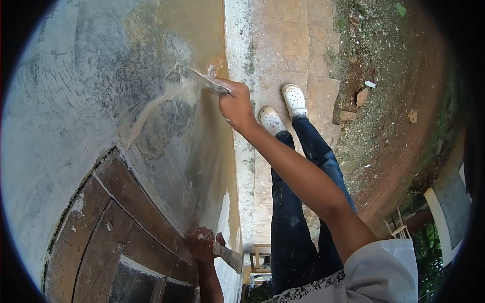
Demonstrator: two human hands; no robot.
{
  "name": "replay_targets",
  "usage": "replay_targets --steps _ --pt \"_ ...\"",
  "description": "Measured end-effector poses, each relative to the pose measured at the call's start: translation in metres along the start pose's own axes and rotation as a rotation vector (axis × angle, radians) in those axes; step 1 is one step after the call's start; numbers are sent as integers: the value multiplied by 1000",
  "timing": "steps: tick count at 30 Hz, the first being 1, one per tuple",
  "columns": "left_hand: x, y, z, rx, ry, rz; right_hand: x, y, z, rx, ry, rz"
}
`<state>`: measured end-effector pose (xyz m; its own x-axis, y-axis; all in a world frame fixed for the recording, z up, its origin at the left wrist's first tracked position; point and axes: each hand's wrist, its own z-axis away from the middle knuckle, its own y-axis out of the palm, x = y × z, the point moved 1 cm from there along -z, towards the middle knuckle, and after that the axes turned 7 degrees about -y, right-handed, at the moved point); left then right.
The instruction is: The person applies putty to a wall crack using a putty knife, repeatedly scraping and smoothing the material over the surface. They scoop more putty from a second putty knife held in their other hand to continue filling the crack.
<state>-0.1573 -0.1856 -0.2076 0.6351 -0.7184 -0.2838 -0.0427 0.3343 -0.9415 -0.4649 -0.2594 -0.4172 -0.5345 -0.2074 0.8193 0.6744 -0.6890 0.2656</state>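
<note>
My right hand (235, 103) grips a putty knife (209, 85), its blade tip against the grey wall (121, 65). Around the tip lies a patch of wet filler (179, 81), and a pale smear runs from it toward the wooden frame's corner. Lower down, my left hand (203, 246) is closed around a second flat scraper (231, 258); its blade is coated with pale filler and sticks out to the right. This hand is close to the edge of the brown wooden frame (136, 227). Its grip on the handle is partly hidden.
A tiled walkway (283, 40) runs along the wall base, with my white clogs (294, 100) on it. Beyond it are gravelly ground (389, 131) and broken bricks (361, 97). A wooden stool (261, 255) stands near the bottom, and a chair (400, 227) at the lower right.
</note>
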Motion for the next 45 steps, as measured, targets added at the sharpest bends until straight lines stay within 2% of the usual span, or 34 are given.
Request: replay_targets --steps 1,3,4,6,10,12,13,14,16,17,18,20,21,23,24,26,27,29,30,32,34,36,37,39,40,41,43,44,45 --pt "0 1 0 -16 10 9 -5 12 3 1 5 0" --pt "0 -1 0 -38 15 20 -15 32 14 -82 -457 364" --pt "-1 0 -1 -37 13 11 -18 29 20 -74 -465 369" --pt "0 -1 0 -32 17 10 -22 17 37 134 -421 267" --pt "-2 1 0 -21 -1 17 -25 17 59 104 -466 303" --pt "0 -2 0 -6 -6 8 -15 3 40 88 73 -168" --pt "1 -1 1 -8 0 20 -7 0 26 20 -37 -168" --pt "1 0 2 -6 8 39 -1 3 17 14 -34 -176" --pt "1 0 0 -15 10 23 7 15 4 24 -183 75" --pt "2 1 2 -23 12 11 5 31 13 -76 -369 316" --pt "2 2 3 -34 9 1 -3 33 22 -70 -369 323" --pt "1 2 4 -43 7 16 -13 35 38 -10 -568 410" --pt "2 1 3 -44 13 22 -14 31 49 -12 -570 413" --pt "0 2 -1 -52 20 26 -18 14 66 199 -48 63" --pt "0 0 -2 -52 26 32 -16 6 64 198 -47 58" --pt "-1 -1 -2 -37 11 30 -17 -7 40 173 114 -232" --pt "-1 -2 -1 -18 -1 34 -11 -9 21 173 115 -238" --pt "-1 -2 -2 -16 3 27 2 -12 -9 13 -78 -73" --pt "-2 -1 -1 -24 1 25 -2 3 -6 10 -72 -72" --pt "-1 0 0 -27 6 18 -6 41 13 -86 -359 290" --pt "-2 1 -2 -41 9 12 -25 44 50 -3 -443 308" --pt "-1 1 -1 -39 9 31 -42 20 84 220 -319 326" --pt "0 0 -2 -41 11 29 -49 6 82 219 -323 325" --pt "0 -1 0 -1 3 22 -57 -13 65 239 -154 97" --pt "-1 -1 2 5 -3 16 -56 -21 47 156 -35 76" --pt "-1 0 2 -5 -5 2 -46 -22 22 67 -29 -148" --pt "-1 -1 0 -3 -4 -5 -20 -14 -22 -51 -194 -117" --pt "-3 -1 -3 -13 1 -15 -1 0 -24 -50 -190 -114" --pt "-3 -2 -4 -24 6 -24 20 15 -21 -34 -50 15"
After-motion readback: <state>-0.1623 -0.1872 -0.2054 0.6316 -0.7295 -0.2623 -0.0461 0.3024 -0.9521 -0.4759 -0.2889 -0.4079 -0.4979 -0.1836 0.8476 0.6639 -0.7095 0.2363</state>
